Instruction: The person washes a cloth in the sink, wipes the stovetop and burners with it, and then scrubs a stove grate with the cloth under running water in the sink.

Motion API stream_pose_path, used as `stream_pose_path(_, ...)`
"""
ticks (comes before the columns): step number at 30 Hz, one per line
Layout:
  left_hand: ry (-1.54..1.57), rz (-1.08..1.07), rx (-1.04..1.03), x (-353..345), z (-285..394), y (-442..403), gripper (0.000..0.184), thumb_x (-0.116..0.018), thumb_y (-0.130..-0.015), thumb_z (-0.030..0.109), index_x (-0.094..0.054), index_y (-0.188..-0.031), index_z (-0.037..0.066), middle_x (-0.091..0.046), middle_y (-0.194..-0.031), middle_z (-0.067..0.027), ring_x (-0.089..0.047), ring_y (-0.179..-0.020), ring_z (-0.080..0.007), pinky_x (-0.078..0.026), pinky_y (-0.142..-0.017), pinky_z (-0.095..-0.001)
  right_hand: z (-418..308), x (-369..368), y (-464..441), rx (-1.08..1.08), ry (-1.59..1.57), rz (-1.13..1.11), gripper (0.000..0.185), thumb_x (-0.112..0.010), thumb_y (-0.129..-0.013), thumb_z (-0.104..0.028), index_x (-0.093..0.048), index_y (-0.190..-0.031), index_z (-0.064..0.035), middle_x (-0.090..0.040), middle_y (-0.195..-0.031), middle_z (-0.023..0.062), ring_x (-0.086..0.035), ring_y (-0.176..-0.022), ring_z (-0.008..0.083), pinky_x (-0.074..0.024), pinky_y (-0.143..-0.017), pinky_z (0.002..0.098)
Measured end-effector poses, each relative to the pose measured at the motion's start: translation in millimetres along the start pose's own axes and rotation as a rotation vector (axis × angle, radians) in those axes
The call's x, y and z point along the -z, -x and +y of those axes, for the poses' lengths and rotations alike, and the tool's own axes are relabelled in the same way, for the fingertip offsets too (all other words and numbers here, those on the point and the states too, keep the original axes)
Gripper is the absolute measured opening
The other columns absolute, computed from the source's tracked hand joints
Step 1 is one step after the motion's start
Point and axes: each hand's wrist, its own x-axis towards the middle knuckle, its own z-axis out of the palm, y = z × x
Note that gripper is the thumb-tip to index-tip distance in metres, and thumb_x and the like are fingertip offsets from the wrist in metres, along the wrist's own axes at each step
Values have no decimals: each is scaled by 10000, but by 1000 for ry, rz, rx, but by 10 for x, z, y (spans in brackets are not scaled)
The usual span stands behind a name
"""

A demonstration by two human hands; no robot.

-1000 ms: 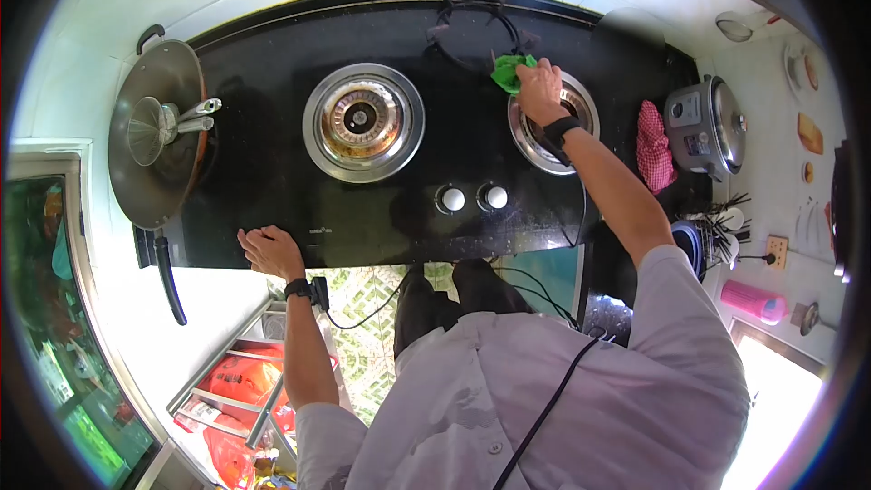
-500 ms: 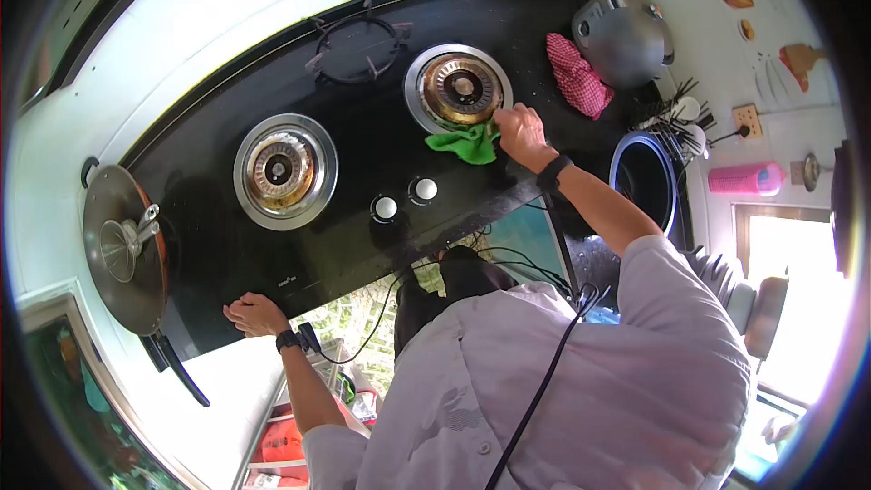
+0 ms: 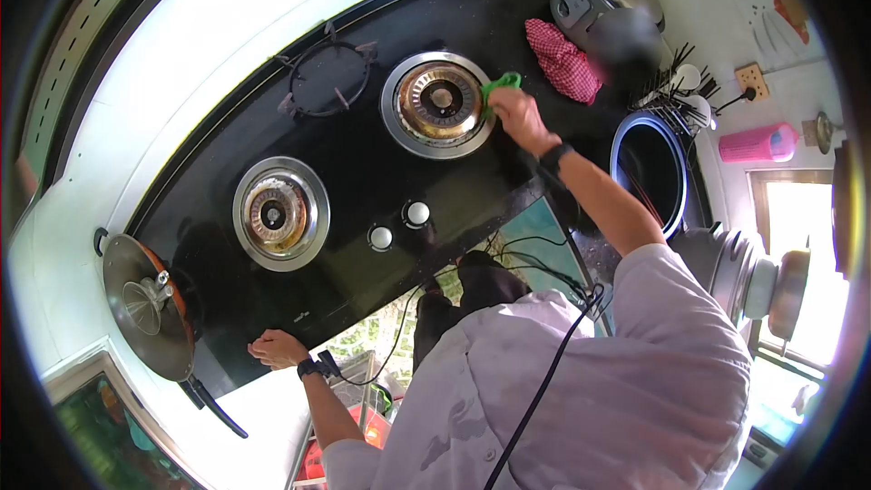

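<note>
lower left: left hand [image 3: 278, 349] rested at stove [image 3: 354, 172] edge, grip unclear | upper centre: burner [image 3: 442, 104] sat uncovered | just right: cloth [image 3: 504, 82] met its rim, clamped in right hand [image 3: 520, 118]; loose fold risked snagging if dragged inward

Black counter [image 3: 354, 168]; bearing two burners [image 3: 442, 98] [image 3: 274, 215], pan-support ring [image 3: 341, 98]; red-checked cloth [image 3: 564, 63] just beside rice cooker [image 3: 581, 2]; wok [image 3: 163, 349] at left end.

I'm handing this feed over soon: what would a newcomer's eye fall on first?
Probably the bright green cloth in the right hand, at the edge of the right burner. Then come the red checked cloth beside the rice cooker, and the wok at the left end of the counter.
</note>
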Motion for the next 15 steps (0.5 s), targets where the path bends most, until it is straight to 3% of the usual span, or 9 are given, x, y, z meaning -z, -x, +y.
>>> stream_pose_path(2, 2, 15, -19, -20, -15, 13, 236, -429, -903, 297, -530, -949, 88, -502, -1318, -82, -566, -993, -327, -432, -787, -505, 299, -15, -394, -56, 89, 66, 189, -679, -672, -25, -589, -838, -10, -596, -835, 176, -583, -830, 366, -472, -728, 420)
stream_pose_path(4, -26, 137, -72, -96, -42, -10, 234, -428, -902, 291, -523, -921, 78, -517, -1296, -93, -573, -981, -337, -438, -776, -510, 449, -53, -575, -199, 148, 155, 207, -712, -687, -117, -602, -821, -5, -588, -838, 175, -581, -849, 352, -470, -737, 421)
stream_pose_path(6, -8, 88, -45, -30, -28, -32, 239, -429, -901, 290, -524, -918, 71, -516, -1298, -99, -572, -983, -345, -440, -780, -511, 465, -85, -340, -285, 52, 47, 234, -725, -696, -186, -613, -793, -4, -584, -825, 162, -576, -850, 344, -470, -750, 421)
stream_pose_path(9, -11, 34, -2, -98, -42, -21, 242, -435, -897, 292, -527, -909, 69, -515, -1304, -97, -570, -985, -352, -438, -783, -512, -176, -5, 178, -71, 2, -12, 218, -712, -696, -142, -649, -846, 4, -590, -938, 195, -587, -885, 356, -484, -808, 429)
stream_pose_path(10, -35, 44, -11, -124, -82, -41, 240, -439, -894, 295, -529, -903, 72, -515, -1308, -87, -569, -986, -352, -435, -783, -513, -316, -28, 314, 40, 7, -43, 211, -698, -684, -50, -653, -884, 3, -583, -967, 207, -605, -877, 343, -498, -807, 397)
stream_pose_path(13, -11, 32, -25, 45, 31, 6, 241, -443, -894, 300, -535, -911, 78, -520, -1311, -73, -579, -961, -348, -441, -771, -509, -140, -78, 234, -31, -95, -32, 236, -666, -658, 60, -645, -886, 1, -581, -922, 189, -605, -767, 309, -501, -698, 363)
stream_pose_path(15, -15, 16, -8, 0, -3, -7, 241, -439, -897, 302, -545, -930, 88, -512, -1331, -76, -578, -970, -342, -440, -792, -509, 113, -3, -78, 5, 121, 112, 109, -626, -701, 34, -619, -802, -6, -569, -815, 169, -576, -687, 315, -474, -624, 384)
